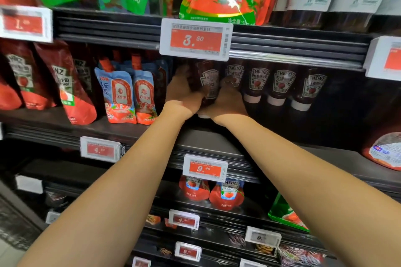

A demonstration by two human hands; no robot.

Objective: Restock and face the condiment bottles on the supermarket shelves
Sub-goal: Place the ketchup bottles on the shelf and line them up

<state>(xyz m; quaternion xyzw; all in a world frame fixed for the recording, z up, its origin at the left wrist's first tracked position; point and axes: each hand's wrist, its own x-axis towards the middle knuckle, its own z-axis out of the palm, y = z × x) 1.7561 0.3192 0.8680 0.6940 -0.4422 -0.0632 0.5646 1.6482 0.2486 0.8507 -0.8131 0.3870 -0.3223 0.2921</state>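
Observation:
A dark Heinz ketchup bottle (pixel 208 84) stands cap-down at the left end of a row on the middle shelf (pixel 121 130). My left hand (pixel 184 91) grips its left side and my right hand (pixel 227 99) grips its right side, a ring on one finger. Both wrists hide the bottle's white cap almost fully. To the right stand three more Heinz bottles (pixel 282 86), cap-down, labels facing out, with another one partly behind my right hand.
Blue spouted tomato-sauce pouches (pixel 118 95) and red Heinz pouches (pixel 65 84) fill the shelf left of my hands. A price tag reading 3.50 (pixel 196 39) hangs from the upper shelf edge just above. Lower shelves hold red ketchup pouches (pixel 225 195) and more tags.

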